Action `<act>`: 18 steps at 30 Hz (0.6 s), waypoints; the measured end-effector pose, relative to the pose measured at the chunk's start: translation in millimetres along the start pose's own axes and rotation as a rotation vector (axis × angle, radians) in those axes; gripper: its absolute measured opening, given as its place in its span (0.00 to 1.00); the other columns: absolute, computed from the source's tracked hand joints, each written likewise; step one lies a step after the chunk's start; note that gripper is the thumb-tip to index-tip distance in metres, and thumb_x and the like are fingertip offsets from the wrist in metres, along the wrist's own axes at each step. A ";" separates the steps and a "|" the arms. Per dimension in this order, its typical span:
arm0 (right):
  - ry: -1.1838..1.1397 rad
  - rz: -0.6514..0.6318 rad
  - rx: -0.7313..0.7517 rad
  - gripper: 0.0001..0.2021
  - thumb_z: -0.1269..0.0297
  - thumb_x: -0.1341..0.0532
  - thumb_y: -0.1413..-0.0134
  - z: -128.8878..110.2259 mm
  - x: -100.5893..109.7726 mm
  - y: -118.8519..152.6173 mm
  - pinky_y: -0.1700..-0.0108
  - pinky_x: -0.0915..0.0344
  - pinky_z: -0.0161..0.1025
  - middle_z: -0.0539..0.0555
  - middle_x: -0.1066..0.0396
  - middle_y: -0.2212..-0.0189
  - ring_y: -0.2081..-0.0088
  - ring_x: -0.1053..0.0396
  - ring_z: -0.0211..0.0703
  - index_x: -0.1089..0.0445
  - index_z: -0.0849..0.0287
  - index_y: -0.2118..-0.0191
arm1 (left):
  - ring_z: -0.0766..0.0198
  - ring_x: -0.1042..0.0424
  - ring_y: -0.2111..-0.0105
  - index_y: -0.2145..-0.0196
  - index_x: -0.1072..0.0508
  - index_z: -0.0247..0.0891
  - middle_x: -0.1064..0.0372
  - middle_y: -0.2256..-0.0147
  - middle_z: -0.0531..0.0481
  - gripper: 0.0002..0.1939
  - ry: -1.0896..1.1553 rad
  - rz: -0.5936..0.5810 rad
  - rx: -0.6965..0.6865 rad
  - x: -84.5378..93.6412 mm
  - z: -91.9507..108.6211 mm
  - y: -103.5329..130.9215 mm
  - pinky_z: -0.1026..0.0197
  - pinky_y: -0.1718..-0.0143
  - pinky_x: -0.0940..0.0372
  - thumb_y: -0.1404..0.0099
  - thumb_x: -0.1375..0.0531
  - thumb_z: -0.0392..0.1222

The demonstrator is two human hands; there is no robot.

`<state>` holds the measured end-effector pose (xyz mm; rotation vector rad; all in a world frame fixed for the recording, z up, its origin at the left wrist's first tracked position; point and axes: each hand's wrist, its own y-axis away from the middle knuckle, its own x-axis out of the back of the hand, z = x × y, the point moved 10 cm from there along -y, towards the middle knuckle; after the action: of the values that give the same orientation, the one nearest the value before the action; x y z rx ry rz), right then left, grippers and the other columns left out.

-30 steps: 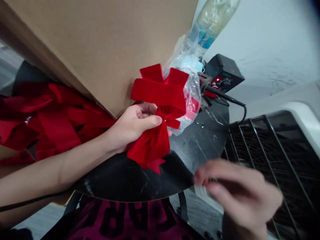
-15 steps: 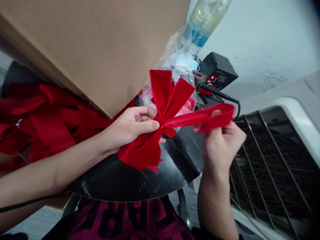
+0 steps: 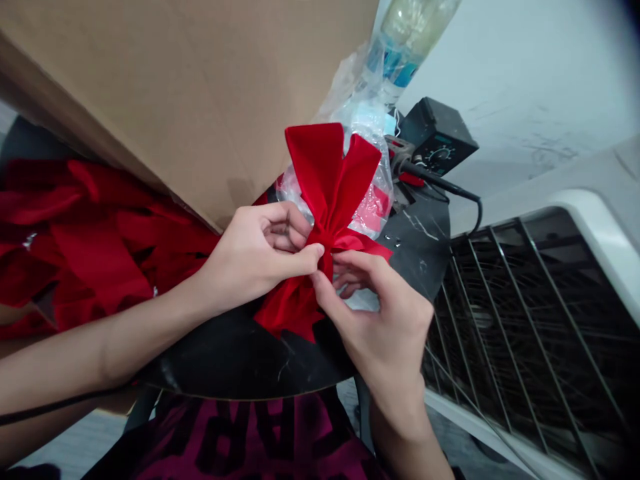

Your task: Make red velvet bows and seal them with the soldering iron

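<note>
A red velvet bow (image 3: 320, 173) is held above the black marbled tabletop, its loops spread upward and its lower part hanging toward me. My left hand (image 3: 265, 250) pinches it just left of its gathered middle, thumb on top. From the right, my right hand (image 3: 375, 307) closes thumb and fingers on the bow just right of and below the middle, where a strip of ribbon wraps over it. The fingertips partly hide the centre.
Many red ribbon pieces (image 3: 100, 240) lie heaped on the left beside a large cardboard box (image 3: 190, 87). Behind the bow are a clear plastic bag (image 3: 370, 147), a bottle (image 3: 405, 47) and a black box with a dial (image 3: 440, 140). A grilled heater or fan (image 3: 540, 320) stands right of the round table (image 3: 235, 363).
My right hand has moved left and down from the stretched-out ribbon end to the bow's middle. The ribbon now wraps the centre, and my left hand keeps its pinch.
</note>
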<state>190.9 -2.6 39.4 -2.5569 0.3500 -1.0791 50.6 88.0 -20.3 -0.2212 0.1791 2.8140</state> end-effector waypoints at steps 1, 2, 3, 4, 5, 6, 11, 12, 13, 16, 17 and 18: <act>0.046 0.029 0.055 0.08 0.65 0.30 0.39 -3.7 -2.5 -2.1 0.63 0.24 0.35 0.48 0.20 0.67 0.71 0.24 0.36 0.24 0.55 0.55 | 0.74 0.30 0.74 0.71 0.25 0.36 0.29 0.74 0.57 0.13 -0.010 0.004 0.000 0.3 0.3 0.6 0.75 0.70 0.32 0.49 0.27 0.27; 0.091 0.047 0.103 0.06 0.67 0.33 0.37 -6.0 -3.4 -4.3 0.62 0.25 0.35 0.49 0.20 0.67 0.70 0.24 0.36 0.23 0.55 0.55 | 0.74 0.30 0.74 0.71 0.25 0.36 0.29 0.74 0.57 0.13 -0.015 0.011 0.007 0.8 0.0 1.0 0.74 0.70 0.32 0.49 0.27 0.27; 0.128 0.055 0.137 0.05 0.69 0.35 0.36 -6.9 -3.1 -6.5 0.62 0.25 0.35 0.49 0.20 0.68 0.70 0.23 0.37 0.23 0.55 0.56 | 0.74 0.30 0.75 0.71 0.25 0.37 0.29 0.74 0.57 0.13 -0.013 0.016 0.024 1.0 -1.3 1.3 0.74 0.71 0.33 0.49 0.26 0.28; 0.156 0.056 0.153 0.05 0.69 0.36 0.35 -6.8 -1.6 -8.6 0.63 0.26 0.34 0.49 0.20 0.68 0.70 0.23 0.37 0.23 0.55 0.57 | 0.73 0.31 0.75 0.71 0.25 0.37 0.29 0.74 0.57 0.13 0.001 0.021 0.045 1.0 -3.1 1.4 0.73 0.71 0.33 0.50 0.26 0.28; 0.176 0.051 0.152 0.05 0.69 0.38 0.34 -6.0 0.5 -10.4 0.64 0.27 0.34 0.49 0.20 0.69 0.71 0.24 0.37 0.23 0.55 0.59 | 0.73 0.31 0.76 0.72 0.25 0.37 0.29 0.74 0.57 0.13 0.025 0.024 0.075 0.5 -5.9 1.4 0.72 0.72 0.33 0.50 0.26 0.29; 0.194 0.041 0.139 0.06 0.69 0.39 0.34 -5.2 2.4 -12.0 0.66 0.29 0.33 0.48 0.21 0.71 0.73 0.26 0.36 0.23 0.56 0.61 | 0.72 0.31 0.76 0.72 0.25 0.37 0.28 0.75 0.56 0.14 0.056 0.025 0.110 -0.3 -9.5 1.4 0.72 0.72 0.34 0.51 0.25 0.29; 0.279 -0.057 0.085 0.12 0.68 0.42 0.33 -5.9 1.7 -15.5 0.76 0.44 0.34 0.44 0.36 0.83 0.83 0.42 0.31 0.27 0.58 0.70 | 0.73 0.31 0.77 0.73 0.25 0.36 0.27 0.76 0.57 0.13 0.219 -0.021 0.236 -7.7 -24.5 1.3 0.73 0.74 0.35 0.51 0.25 0.29; 0.286 -0.093 0.078 0.13 0.67 0.42 0.33 -4.7 -1.0 -15.9 0.76 0.46 0.35 0.44 0.38 0.84 0.84 0.44 0.31 0.28 0.58 0.71 | 0.73 0.31 0.77 0.73 0.25 0.36 0.27 0.76 0.57 0.13 0.241 -0.034 0.248 -8.9 -26.2 1.3 0.73 0.75 0.36 0.50 0.25 0.29; 0.287 -0.137 0.067 0.14 0.67 0.43 0.33 -2.3 -4.6 -16.1 0.76 0.48 0.35 0.44 0.40 0.84 0.84 0.46 0.31 0.30 0.58 0.72 | 0.73 0.31 0.78 0.73 0.25 0.36 0.27 0.77 0.57 0.12 0.259 -0.045 0.260 -9.8 -27.8 1.5 0.73 0.75 0.37 0.49 0.25 0.29; 0.251 -0.291 0.009 0.15 0.67 0.44 0.33 11.9 -17.9 -14.6 0.75 0.50 0.36 0.43 0.44 0.84 0.84 0.49 0.31 0.34 0.57 0.75 | 0.74 0.31 0.79 0.73 0.24 0.36 0.28 0.78 0.59 0.12 0.292 -0.070 0.297 -12.6 -31.4 2.3 0.75 0.78 0.38 0.49 0.25 0.28; 0.237 -0.334 -0.010 0.15 0.67 0.45 0.33 17.5 -21.9 -13.1 0.75 0.50 0.36 0.43 0.44 0.84 0.83 0.49 0.31 0.35 0.57 0.75 | 0.74 0.31 0.79 0.74 0.24 0.36 0.28 0.78 0.59 0.12 0.296 -0.072 0.309 -13.2 -32.2 2.4 0.75 0.77 0.38 0.49 0.25 0.27; 0.231 -0.365 -0.031 0.15 0.67 0.44 0.34 23.3 -25.0 -11.2 0.75 0.50 0.35 0.43 0.43 0.84 0.83 0.48 0.31 0.35 0.57 0.74 | 0.74 0.30 0.78 0.74 0.24 0.36 0.27 0.78 0.58 0.12 0.300 -0.069 0.318 -13.3 -32.8 2.3 0.75 0.77 0.36 0.50 0.25 0.27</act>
<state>191.8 21.5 12.6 -2.5899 -0.0516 -1.5142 66.7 77.1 -50.0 -0.5600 0.6656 2.6210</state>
